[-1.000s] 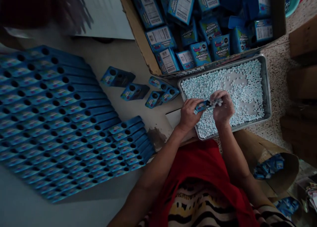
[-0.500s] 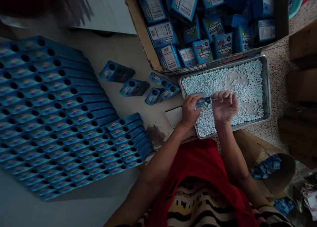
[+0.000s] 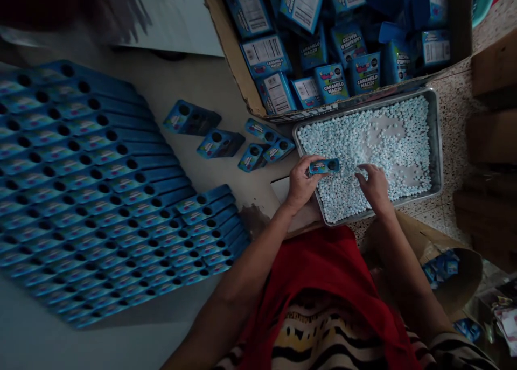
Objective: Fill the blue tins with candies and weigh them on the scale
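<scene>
Now the box [image 3: 323, 166] and right hand [image 3: 375, 187] have parted.

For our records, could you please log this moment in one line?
left hand: holds box; right hand: open, over candies; tray: partly bare

The left grip [image 3: 301, 183] is clasped, the right grip [image 3: 376, 187] loosely parted.

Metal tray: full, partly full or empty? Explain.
Partly full: pale pellets cover most of the metal tray, but bare patches of its bottom show.
</scene>
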{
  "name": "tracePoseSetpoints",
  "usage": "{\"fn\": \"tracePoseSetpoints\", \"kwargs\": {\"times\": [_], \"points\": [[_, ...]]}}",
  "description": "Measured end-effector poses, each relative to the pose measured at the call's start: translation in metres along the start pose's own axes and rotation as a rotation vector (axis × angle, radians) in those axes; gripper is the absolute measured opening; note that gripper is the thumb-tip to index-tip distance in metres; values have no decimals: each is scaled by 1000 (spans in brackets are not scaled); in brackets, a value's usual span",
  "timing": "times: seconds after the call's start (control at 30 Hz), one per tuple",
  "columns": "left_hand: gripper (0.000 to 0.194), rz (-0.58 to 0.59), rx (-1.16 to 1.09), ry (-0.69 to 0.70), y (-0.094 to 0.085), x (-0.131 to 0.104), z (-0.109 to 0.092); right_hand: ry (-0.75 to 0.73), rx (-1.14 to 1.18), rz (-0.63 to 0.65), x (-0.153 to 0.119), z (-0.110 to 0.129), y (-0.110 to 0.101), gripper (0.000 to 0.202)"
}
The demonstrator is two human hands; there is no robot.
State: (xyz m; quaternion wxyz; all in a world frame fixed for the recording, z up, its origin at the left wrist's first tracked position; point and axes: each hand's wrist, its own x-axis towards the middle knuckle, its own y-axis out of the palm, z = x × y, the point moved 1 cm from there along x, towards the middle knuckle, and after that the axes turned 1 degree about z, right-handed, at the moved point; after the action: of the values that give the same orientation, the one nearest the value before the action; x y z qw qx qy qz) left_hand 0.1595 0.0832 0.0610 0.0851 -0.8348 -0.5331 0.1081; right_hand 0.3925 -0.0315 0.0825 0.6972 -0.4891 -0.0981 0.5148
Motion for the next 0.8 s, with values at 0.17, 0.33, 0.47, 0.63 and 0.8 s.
{"fn": "tracePoseSetpoints", "kwargs": {"times": [0.17,0.33,0.47,0.63,0.8], "points": [[36,-31,-62,-99,-7,-2,6,-91,-291,-16,16,17,37,70],[31,-49,59,2,-8,-4,-2,14,4,-15,46,14,53,28],[37,-61,180,29,-4,-4,-10,209,797,-17,51,16,24,30],[39,-17,259,25,6,-3,-20,103,1484,47,27,65,-10,31],[44,-16,266,24,14,-2,-28,-93,1500,-26,16,110,-11,39]]}}
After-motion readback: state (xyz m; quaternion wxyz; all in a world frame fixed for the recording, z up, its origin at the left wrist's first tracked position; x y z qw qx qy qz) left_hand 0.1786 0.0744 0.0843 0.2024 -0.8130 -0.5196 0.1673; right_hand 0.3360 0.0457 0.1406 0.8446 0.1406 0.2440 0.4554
